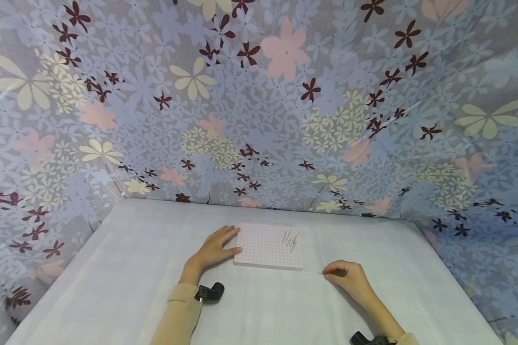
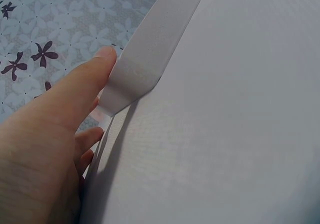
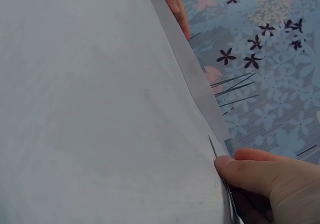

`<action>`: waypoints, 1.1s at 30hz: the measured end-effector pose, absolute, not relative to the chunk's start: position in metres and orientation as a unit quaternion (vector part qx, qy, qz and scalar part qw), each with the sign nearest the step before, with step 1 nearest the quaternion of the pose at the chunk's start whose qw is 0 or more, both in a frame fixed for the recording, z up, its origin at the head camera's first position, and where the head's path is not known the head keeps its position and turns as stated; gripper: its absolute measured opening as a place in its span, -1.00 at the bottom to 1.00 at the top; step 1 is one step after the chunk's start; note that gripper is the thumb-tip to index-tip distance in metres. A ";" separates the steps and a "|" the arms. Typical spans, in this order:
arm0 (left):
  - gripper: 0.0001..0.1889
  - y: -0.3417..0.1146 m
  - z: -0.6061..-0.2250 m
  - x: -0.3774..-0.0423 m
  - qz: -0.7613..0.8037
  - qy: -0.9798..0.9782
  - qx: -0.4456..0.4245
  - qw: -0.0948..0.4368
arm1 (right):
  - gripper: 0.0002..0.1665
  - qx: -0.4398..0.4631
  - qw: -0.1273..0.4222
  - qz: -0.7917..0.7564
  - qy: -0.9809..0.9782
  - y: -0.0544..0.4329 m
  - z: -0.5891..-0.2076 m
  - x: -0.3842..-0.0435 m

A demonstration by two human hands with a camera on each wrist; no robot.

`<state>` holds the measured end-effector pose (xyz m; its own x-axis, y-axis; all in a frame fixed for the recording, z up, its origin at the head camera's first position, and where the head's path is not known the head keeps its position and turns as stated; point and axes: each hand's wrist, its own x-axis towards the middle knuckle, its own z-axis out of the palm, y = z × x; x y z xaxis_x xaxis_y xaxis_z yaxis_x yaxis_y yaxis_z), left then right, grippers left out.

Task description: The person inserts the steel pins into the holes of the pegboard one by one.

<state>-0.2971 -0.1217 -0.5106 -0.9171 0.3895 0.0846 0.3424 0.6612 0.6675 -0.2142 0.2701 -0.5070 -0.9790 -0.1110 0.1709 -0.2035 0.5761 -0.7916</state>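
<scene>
A white square board (image 1: 259, 266) dotted with rows of small marks lies on the table. Several thin needles (image 1: 291, 240) stand up from its right part, and they also stick out past the edge in the right wrist view. My left hand (image 1: 213, 248) rests against the board's left side, fingers extended; the thumb (image 2: 102, 59) touches its edge in the left wrist view. Right of the board, my right hand (image 1: 347, 277) pinches a thin needle (image 3: 212, 145) between thumb and index finger. The needle's pointed end shows beyond the fingertips, low over the tabletop.
A white cloth (image 1: 125, 268) covers the table. Behind it and at the sides hangs flowered fabric (image 1: 259, 120). Black wrist cameras (image 1: 210, 292) are strapped to both forearms.
</scene>
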 end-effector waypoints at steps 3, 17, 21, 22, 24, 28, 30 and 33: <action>-0.30 -0.123 -0.511 -0.298 0.360 0.911 0.201 0.033 | -0.91 0.096 0.062 0.452 -0.885 0.271 -0.512 -0.217; -0.30 -0.124 -0.511 -0.297 0.363 0.908 0.203 0.037 | -0.89 0.186 0.119 0.452 -0.864 0.271 -0.523 -0.221; -0.30 -0.123 -0.511 -0.297 0.364 0.909 0.199 0.039 | -0.89 0.199 0.136 0.464 -0.853 0.271 -0.523 -0.222; -0.30 -0.123 -0.511 -0.297 0.364 0.909 0.199 0.039 | -0.88 0.200 0.136 0.470 -0.849 0.271 -0.523 -0.221; -0.30 -0.122 -0.511 -0.297 0.365 0.909 0.197 0.040 | -0.88 0.201 0.127 0.489 -0.839 0.271 -0.522 -0.221; -0.30 -0.122 -0.511 -0.297 0.369 0.908 0.195 0.041 | -0.85 0.211 0.107 0.522 -0.819 0.272 -0.519 -0.221; -0.30 -0.122 -0.511 -0.297 0.368 0.908 0.196 0.040 | -0.82 0.211 0.108 0.524 -0.818 0.272 -0.519 -0.222; -0.30 -0.122 -0.510 -0.297 0.367 0.908 0.198 0.040 | -0.80 0.204 0.119 0.522 -0.819 0.273 -0.518 -0.223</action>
